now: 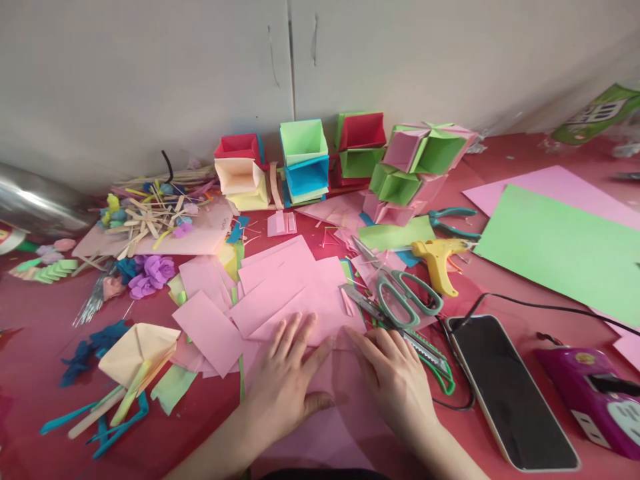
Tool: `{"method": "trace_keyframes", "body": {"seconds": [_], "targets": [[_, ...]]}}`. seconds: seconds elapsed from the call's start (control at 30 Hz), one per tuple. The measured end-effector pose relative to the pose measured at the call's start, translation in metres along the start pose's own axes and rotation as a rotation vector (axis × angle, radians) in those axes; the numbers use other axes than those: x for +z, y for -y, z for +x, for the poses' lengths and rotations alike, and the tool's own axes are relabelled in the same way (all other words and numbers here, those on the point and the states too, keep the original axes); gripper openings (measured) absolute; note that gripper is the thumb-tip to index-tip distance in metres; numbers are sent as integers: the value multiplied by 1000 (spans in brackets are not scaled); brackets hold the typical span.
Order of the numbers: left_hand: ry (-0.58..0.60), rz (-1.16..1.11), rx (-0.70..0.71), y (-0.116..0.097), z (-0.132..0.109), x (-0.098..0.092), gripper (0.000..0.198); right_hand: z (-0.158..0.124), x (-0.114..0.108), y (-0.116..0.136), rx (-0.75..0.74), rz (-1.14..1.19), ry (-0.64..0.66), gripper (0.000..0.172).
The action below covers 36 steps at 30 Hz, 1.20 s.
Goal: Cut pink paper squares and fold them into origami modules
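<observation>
From where I sit, both hands lie flat on the pink sheet [345, 410], which is at the near edge of the red desk [35, 373], right in front of the person. The left hand [290, 383] has its grip spread — fingers fanned, palm down on the paper. The right hand [395, 380] is flat too, its grip spread and pinching nothing, with the forefinger lying toward the left thumb. The green utility knife [433, 360] is just beside the right hand, and the scissors [407, 297] are a little beyond it. A dark phone [510, 390] lies face up further right. Folded paper boxes [305, 160] stand stacked against the wall.
</observation>
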<state>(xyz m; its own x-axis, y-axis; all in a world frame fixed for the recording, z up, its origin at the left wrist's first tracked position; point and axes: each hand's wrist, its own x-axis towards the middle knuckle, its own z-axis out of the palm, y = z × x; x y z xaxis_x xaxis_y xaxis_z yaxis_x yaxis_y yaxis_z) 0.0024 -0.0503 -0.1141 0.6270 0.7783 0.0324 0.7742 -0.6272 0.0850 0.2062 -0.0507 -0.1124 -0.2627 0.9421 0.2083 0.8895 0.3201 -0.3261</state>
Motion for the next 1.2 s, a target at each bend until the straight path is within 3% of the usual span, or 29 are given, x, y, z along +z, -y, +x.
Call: {"method": "trace_keyframes", "body": {"seconds": [0.3,0.63,1.2], "targets": [[31,47,-34,0,-12,-5,83,-1,4,7,-31,36,34,29],[26,-7,44,-2,-5,-3,81,0,7,4,52,84,-34,20],[59,-20,48,0,-2,-5,88,3,11,6,104,111,13,18]]}}
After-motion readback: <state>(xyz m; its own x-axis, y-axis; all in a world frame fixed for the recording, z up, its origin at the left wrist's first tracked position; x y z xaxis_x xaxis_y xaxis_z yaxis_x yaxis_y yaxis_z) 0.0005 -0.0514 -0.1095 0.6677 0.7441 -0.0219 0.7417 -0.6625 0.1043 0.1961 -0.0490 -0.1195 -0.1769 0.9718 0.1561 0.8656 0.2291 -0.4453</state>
